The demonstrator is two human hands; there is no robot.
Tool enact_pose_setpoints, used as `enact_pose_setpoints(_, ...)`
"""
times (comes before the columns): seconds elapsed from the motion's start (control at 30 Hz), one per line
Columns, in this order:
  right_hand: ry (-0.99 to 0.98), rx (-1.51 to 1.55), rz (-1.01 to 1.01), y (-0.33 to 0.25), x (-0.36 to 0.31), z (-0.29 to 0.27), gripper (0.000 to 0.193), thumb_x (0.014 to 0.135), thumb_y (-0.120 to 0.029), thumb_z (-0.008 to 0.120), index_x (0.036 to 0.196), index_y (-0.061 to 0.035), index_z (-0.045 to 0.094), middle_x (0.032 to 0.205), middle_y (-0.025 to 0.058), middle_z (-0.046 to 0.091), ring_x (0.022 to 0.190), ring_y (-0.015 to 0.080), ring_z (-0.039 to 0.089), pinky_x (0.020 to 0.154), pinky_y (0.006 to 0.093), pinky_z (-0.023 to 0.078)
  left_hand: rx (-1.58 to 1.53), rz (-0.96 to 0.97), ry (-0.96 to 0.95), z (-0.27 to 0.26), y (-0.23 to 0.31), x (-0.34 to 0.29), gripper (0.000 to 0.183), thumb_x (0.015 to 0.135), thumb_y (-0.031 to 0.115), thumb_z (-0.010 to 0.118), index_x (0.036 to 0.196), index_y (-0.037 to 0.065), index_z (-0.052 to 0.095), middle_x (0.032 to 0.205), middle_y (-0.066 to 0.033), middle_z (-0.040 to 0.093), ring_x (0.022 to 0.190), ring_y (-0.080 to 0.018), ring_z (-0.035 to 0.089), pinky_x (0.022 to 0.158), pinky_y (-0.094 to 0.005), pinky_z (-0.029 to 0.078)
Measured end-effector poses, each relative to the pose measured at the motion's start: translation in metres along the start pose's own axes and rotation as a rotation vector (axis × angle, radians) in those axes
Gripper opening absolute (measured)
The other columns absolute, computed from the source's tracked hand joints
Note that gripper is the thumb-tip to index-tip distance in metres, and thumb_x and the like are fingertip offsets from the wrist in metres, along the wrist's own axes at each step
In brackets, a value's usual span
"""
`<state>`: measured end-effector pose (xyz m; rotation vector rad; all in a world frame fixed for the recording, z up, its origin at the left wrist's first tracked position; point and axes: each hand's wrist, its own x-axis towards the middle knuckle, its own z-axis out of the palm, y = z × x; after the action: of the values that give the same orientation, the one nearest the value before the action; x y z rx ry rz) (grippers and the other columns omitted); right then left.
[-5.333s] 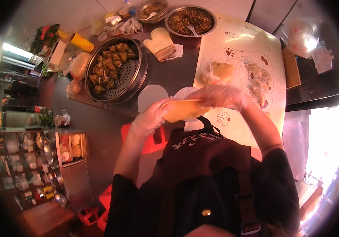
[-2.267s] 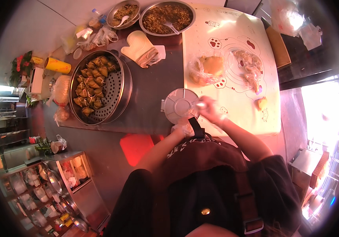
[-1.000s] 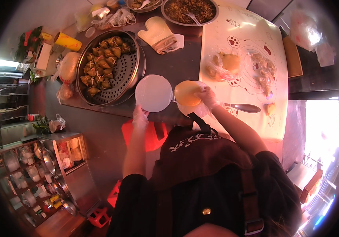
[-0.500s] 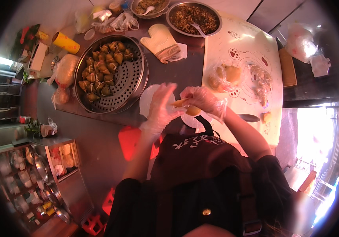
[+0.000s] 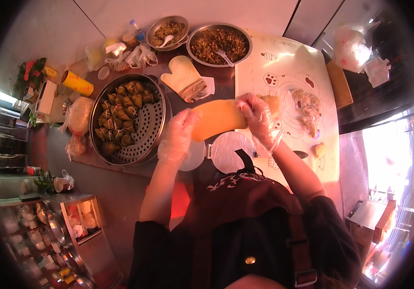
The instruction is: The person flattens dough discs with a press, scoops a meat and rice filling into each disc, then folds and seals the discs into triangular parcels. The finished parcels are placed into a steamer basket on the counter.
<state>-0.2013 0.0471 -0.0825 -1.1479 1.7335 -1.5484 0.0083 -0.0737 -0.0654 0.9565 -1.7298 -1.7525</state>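
Observation:
A smooth yellow sheet that looks like flattened dough (image 5: 219,120) hangs stretched between my gloved hands. My left hand (image 5: 177,132) pinches its left end, and my right hand (image 5: 257,118) grips the opposite end. Both wear clear plastic gloves. Below the sheet lies an open hinged round press (image 5: 233,153), its two discs side by side and partly covered by my hands and the sheet. To the right, a lump of dough (image 5: 270,107) in clear plastic shows partly behind my right hand.
A perforated steamer pan (image 5: 146,127) holds leaf-wrapped parcels (image 5: 122,113) on the left. Farther back are an oven mitt (image 5: 183,77) and two bowls of filling, the larger bowl (image 5: 195,58) with a spoon. On the pale mat (image 5: 284,50) lie crumpled plastic (image 5: 306,108) and a small dough piece (image 5: 319,150).
My hands have moved apart, the left one leftward. The yellow dough between them, small and bunched before, is now a broad stretched sheet. More of the press shows below.

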Motion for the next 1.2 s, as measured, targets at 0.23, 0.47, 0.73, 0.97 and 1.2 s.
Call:
enact_pose_setpoints(0.23, -0.196, 0.543, 0.121, -0.075, 0.016, -0.015, 0.019, 0.103, -0.016, 0.057, 0.108, 0.0017, 0.063, 0.1, 0.0012, 0.063, 0.093, 0.0093, 0.058, 0.086, 0.0245, 0.048, -0.694, -0.08, -0.263, 0.002, 0.03, 0.001, 0.042, 0.103, 0.036, 0.054, 0.137, 0.01, 0.048, 0.13, -0.0056, 0.051, 0.12, -0.0195, 0.051, 0.099, -0.0349, 0.045)
enact_pose_setpoints(0.47, -0.11, 0.2, 0.182, -0.036, 0.055, -0.031, 0.037, 0.104, -0.035, 0.056, 0.109, 0.0008, 0.065, 0.091, 0.0029, 0.066, 0.082, 0.0093, 0.059, 0.075, 0.0253, 0.048, -1.458, 0.041, -0.385, 0.084, -0.008, 0.027, 0.072, 0.102, 0.062, 0.039, 0.161, 0.026, 0.019, 0.166, -0.0057, 0.02, 0.146, -0.0319, 0.034, 0.119, -0.0567, 0.03)
enact_pose_setpoints(0.73, -0.038, -0.058, 0.238, 0.107, 0.133, -0.046, 0.031, 0.099, -0.03, 0.061, 0.106, -0.0009, 0.069, 0.081, 0.0067, 0.071, 0.076, 0.0146, 0.065, 0.073, 0.0277, 0.051, -1.403, -0.658, 0.064, 0.067, -0.119, 0.034, 0.047, 0.105, 0.044, 0.041, 0.142, 0.018, 0.052, 0.145, -0.0243, 0.05, 0.137, -0.0525, 0.041, 0.11, -0.0742, 0.03)
enact_pose_setpoints(0.97, 0.072, -0.782, -0.085, 0.229, 0.265, -0.019, 0.033, 0.081, -0.025, 0.07, 0.106, -0.0037, 0.068, 0.103, 0.0171, 0.07, 0.101, 0.0375, 0.065, 0.091, 0.0444, 0.051, -1.296, -0.626, 0.252, 0.043, -0.16, 0.055, 0.047, 0.103, 0.036, 0.045, 0.128, -0.001, 0.059, 0.128, -0.0213, 0.062, 0.118, -0.045, 0.059, 0.104, -0.0613, 0.047)
enact_pose_setpoints(1.2, -0.244, -1.264, 0.029, 0.24, 0.32, -0.006, 0.026, 0.087, -0.003, 0.055, 0.113, -0.0012, 0.059, 0.099, 0.02, 0.066, 0.094, 0.0347, 0.068, 0.082, 0.0432, 0.056, -1.017, -0.791, 0.356, 0.032, -0.143, 0.09, 0.042, 0.102, 0.041, 0.048, 0.122, 0.007, 0.064, 0.115, -0.0133, 0.069, 0.109, -0.0332, 0.066, 0.095, -0.066, 0.051)
